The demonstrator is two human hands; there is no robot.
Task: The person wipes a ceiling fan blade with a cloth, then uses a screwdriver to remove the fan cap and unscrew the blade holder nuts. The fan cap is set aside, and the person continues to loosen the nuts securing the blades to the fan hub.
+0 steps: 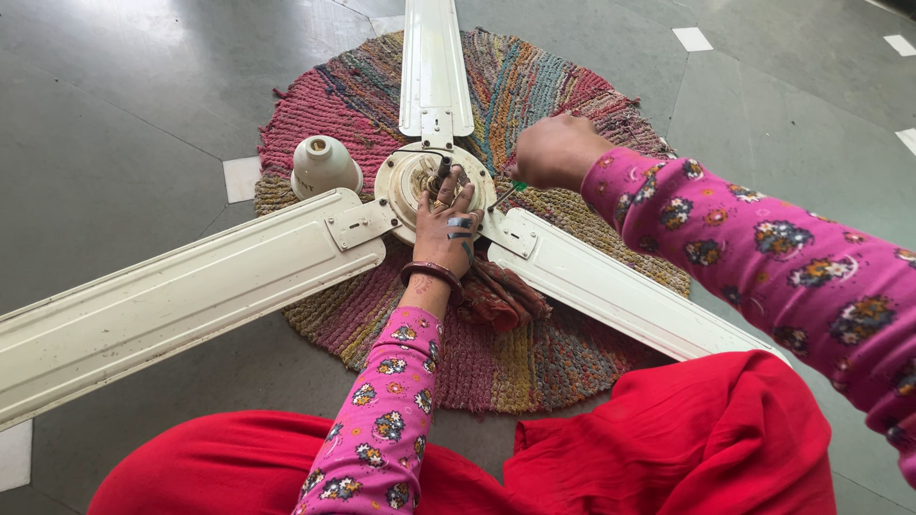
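A cream ceiling fan lies on a round woven rug [534, 362], its motor hub [405, 181] in the middle and three blades spreading out: one to the far side [435, 67], one to the left [181, 296], one to the right [620, 296]. My left hand [447, 229] rests flat on the hub, fingers around the short dark shaft [443, 168]. My right hand [553, 151] is closed on a green-handled screwdriver [515, 188] whose thin shaft points at the hub's right edge.
A cream bell-shaped fan cover [324, 167] stands on the rug left of the hub. A crumpled reddish cloth [501, 298] lies under my left wrist. Grey stone floor [124, 124] surrounds the rug. My red-clad legs [668, 448] are in the foreground.
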